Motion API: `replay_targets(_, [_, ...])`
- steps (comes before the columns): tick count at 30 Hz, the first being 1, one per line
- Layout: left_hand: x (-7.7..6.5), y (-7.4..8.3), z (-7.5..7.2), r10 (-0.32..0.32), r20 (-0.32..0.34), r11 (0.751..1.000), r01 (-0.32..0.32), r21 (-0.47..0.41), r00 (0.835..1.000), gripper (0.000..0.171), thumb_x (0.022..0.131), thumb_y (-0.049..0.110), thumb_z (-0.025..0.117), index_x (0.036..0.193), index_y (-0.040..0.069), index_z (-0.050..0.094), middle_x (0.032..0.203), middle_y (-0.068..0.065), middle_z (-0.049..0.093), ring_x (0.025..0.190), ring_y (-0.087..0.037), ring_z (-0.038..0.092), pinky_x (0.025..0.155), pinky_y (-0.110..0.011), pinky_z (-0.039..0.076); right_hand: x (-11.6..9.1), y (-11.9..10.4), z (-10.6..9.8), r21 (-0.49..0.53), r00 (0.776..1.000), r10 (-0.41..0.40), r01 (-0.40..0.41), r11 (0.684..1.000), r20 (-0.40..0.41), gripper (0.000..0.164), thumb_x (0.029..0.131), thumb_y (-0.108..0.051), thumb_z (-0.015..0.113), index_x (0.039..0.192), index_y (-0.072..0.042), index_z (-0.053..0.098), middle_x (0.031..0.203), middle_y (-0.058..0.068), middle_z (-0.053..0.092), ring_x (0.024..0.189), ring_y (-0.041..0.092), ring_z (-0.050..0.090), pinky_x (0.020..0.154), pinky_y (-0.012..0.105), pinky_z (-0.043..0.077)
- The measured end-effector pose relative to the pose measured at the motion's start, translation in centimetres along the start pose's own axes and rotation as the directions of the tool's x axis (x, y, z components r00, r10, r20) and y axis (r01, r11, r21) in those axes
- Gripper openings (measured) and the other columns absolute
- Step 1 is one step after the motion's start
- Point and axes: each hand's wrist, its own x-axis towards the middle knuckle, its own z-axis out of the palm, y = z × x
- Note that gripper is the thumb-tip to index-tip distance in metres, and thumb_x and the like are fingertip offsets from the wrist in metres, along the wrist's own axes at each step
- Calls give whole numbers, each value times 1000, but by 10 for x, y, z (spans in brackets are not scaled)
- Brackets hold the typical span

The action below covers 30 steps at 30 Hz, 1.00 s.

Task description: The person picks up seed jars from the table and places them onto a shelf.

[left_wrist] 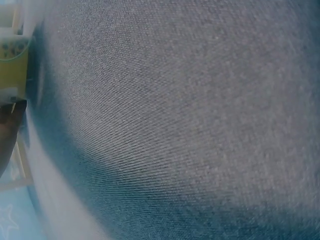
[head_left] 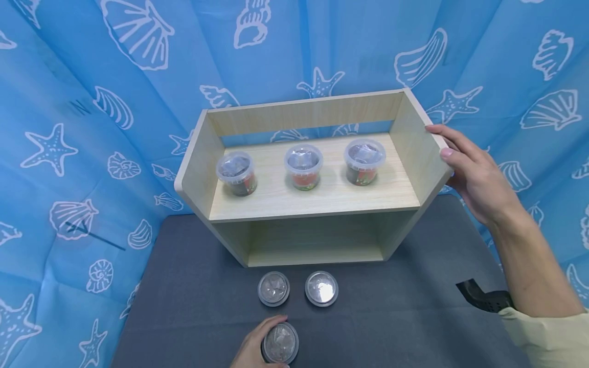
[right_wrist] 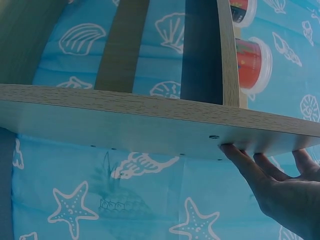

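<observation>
My left hand (head_left: 255, 347) holds a round lidded plastic tub (head_left: 280, 343) at the bottom of the head view, fingers and thumb around its side. In the left wrist view this tub (left_wrist: 12, 75) shows a yellow side at the left edge, near the cloth. With its fingertips, my right hand (head_left: 478, 174) touches the right side panel of a light wooden shelf (head_left: 313, 202). From the right wrist view, the fingers (right_wrist: 245, 162) rest against the outer face of that panel (right_wrist: 150, 120). Three lidded tubs, including a middle one (head_left: 303, 166), stand in a row on the upper board.
Two more lidded tubs, a left one (head_left: 273, 289) and a right one (head_left: 321, 289), sit on the dark grey cloth (head_left: 193, 306) before the shelf. A blue curtain (head_left: 152, 102) with white shell prints hangs behind and at both sides.
</observation>
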Motion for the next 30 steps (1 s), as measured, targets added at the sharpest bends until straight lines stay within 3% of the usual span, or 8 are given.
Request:
replay_targets(3, [-1,1,-1,-89,26,996,90,-22,996,89,69,34,92,143,9,50,138,-1,56,123,-15,55,100,-36,46,0,-1,1,-10,1000,2,-2,1000,-2,47,107,-22,41,154,-22,37,156,8,23,128,32,29,85,21,39])
replay_targets(7, [-2,0,-1,-130,44,991,131,-23,991,89,68,34,92,143,10,51,138,1,57,122,-15,56,100,-37,46,0,-1,3,-36,1000,-4,4,999,-3,47,107,-24,41,154,-22,36,156,9,22,128,32,28,85,21,38])
replay_targets(18, [-2,2,-2,-42,-19,999,42,32,999,83,69,35,91,140,12,54,132,1,61,118,-15,59,96,-37,48,0,-1,5,-89,1000,-8,6,996,-20,48,107,-27,40,154,-23,36,155,9,24,128,32,29,92,27,35])
replay_targets(25, [1,12,-7,-70,-19,998,70,-4,997,83,68,30,91,141,15,54,133,1,60,119,-14,57,98,-34,46,0,-1,6,-98,1000,-12,10,995,-22,48,107,-28,40,154,-23,36,155,9,24,127,32,29,92,27,34])
replay_targets(30, [4,19,-11,-70,-20,997,71,16,997,83,70,28,91,142,17,52,134,2,59,118,-15,58,97,-34,46,-1,-1,7,-88,1000,-22,20,996,-21,48,107,-27,40,154,-22,36,155,8,24,127,33,28,92,28,33])
